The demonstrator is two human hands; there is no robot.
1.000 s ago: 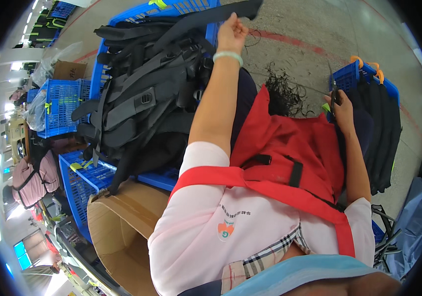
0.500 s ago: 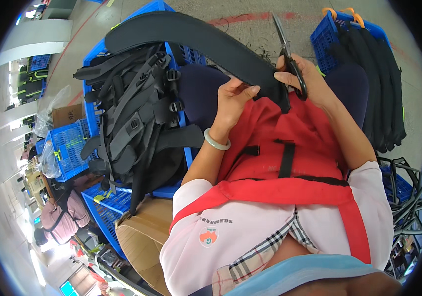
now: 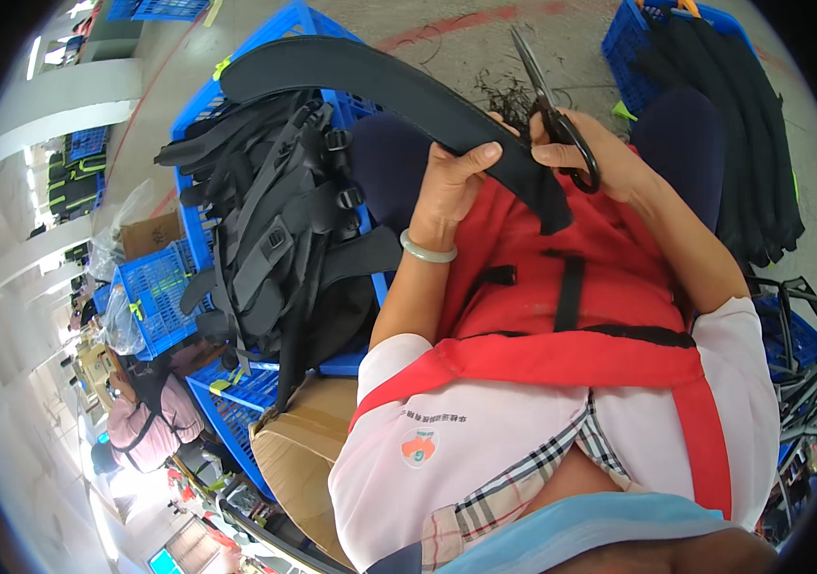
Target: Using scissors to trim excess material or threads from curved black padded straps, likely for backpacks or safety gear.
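A long, curved black padded strap (image 3: 351, 81) with stitched edges stretches across the space above my lap. Its wide rounded end points to the far left, and its narrow end hangs over my red apron (image 3: 513, 287). My left hand (image 3: 456, 182) is closed on the strap near its middle, thumb on top. In my right hand (image 3: 599, 158) are black-handled scissors (image 3: 547, 100), blades pointing up and away from me. The right thumb and fingers also pinch the strap's edge beside the scissors.
To my left, a blue crate (image 3: 188, 191) is heaped with black straps and buckles (image 3: 274, 239). A cardboard box (image 3: 308, 450) stands nearer. At the far right, black padded pieces (image 3: 733, 134) drape over another blue crate (image 3: 623, 57). Dark thread scraps (image 3: 513, 96) litter the floor.
The strap has shifted slightly right and down, its narrow end now showing more over the apron. My left hand has a fuller hold on it. The view has shifted a little.
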